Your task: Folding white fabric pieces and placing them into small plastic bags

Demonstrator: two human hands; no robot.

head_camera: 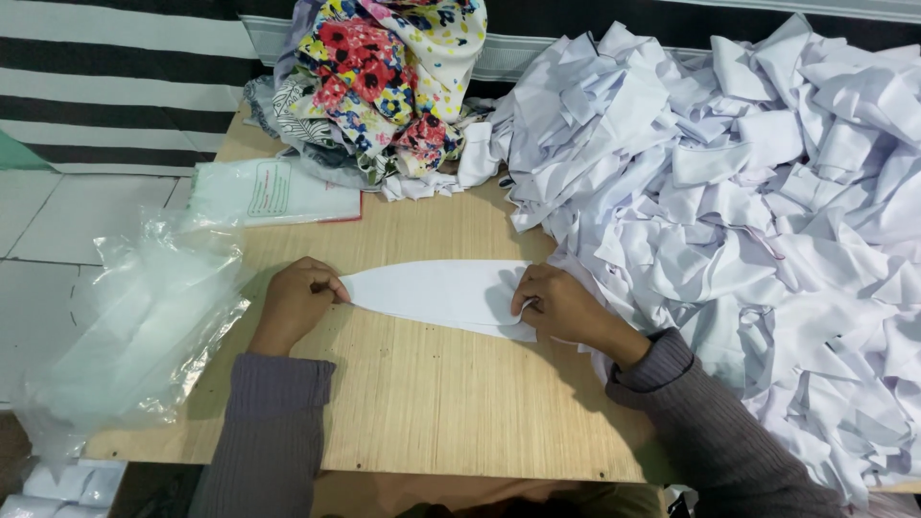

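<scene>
Meanwhile, at six o'clock on the wooden board (422, 403), the left hand (297, 299) and right hand (561, 305) each pinch an end of a white collar piece (432, 293); even tension probably keeps it flat. White fabric pieces (748, 192) heap at two o'clock, floral cloth (384, 77) at twelve.

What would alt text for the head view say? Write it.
Two hands, left hand and right hand, hold the ends of a curved white fabric piece flat on a wooden board, beside a large pile of white pieces.
</scene>
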